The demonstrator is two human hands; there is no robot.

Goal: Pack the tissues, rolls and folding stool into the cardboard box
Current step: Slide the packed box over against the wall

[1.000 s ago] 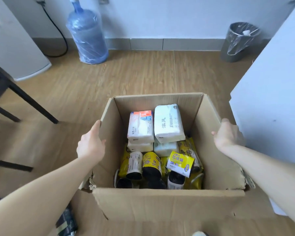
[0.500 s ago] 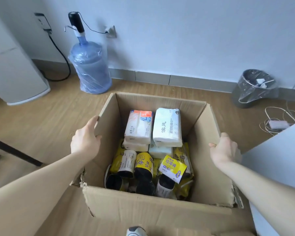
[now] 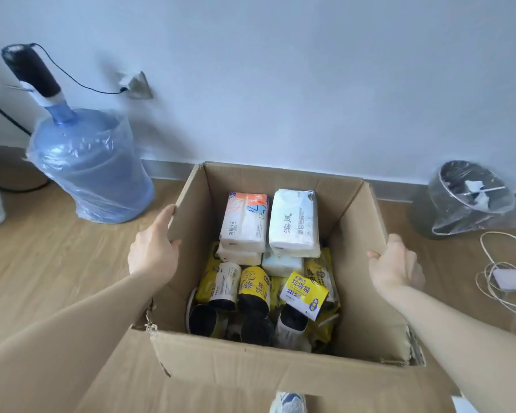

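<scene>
Since tissues (image 3: 294, 222) and rolls (image 3: 253, 286) already lie inside the box (image 3: 280, 380), most of the packing looks done. No stool shows anywhere in view, neither in the box nor on the floor (image 3: 57, 248) around it. It may sit under the other goods, but that cannot be told. If it is not there, it is the one thing left to add, and the flaps stand open.

The box is in the middle of the view, below the person's head, its top wide open. Tissues fill its far half: two white packs lie side by side on top, one with an orange patch, and more packs show beneath them. Rolls fill the near half, several dark ones with yellow or white labels, leaning against each other. Yellow packets lie under and beside them.

The left hand (image 3: 154, 251) grips the rim of the left wall, fingers outside and thumb over the edge. The right hand (image 3: 395, 265) grips the rim of the right wall, fingers curled over it. Whether the box rests on the floor or is lifted cannot be told.

A jug (image 3: 90, 168) in plastic wrap stands to the left by the wall. A bin (image 3: 465, 198) with a liner stands to the right, and a cable (image 3: 501, 272) lies coiled near it. A shoe (image 3: 288, 403) shows past the near flap.
</scene>
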